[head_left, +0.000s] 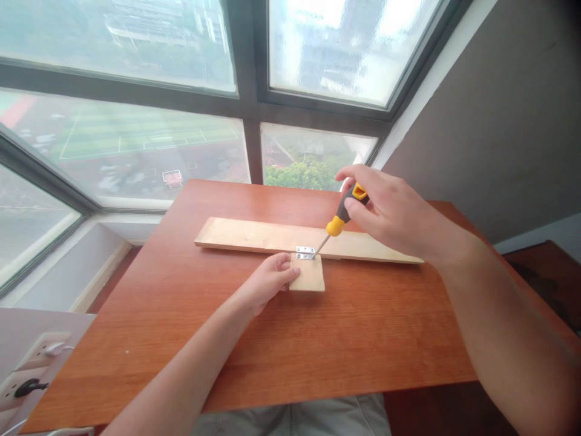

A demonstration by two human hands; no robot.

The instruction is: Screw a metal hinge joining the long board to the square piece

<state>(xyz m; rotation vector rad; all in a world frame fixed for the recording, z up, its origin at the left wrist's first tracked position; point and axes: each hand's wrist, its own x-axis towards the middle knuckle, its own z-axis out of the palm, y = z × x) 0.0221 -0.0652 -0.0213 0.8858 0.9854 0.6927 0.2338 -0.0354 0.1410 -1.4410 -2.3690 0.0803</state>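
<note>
My right hand [374, 203] is wrapped round the black and yellow handle of a screwdriver [336, 226]. Its shaft slants down to the left, and the tip meets the near right part of a small metal hinge [305, 253]. That hinge spans the seam between a small square wooden piece [308, 275] and a long pale wooden board [258, 235]. Thumb and fingers of my left hand [271, 278] pinch the small piece at its left edge. The fingers beneath it are partly hidden.
The reddish-brown wooden table [345, 345] carries the boards. Windows with dark frames [247, 72] rise behind its far edge, and a grey wall [494, 121] stands to the right. Wall sockets with plugs [29, 387] sit at the lower left.
</note>
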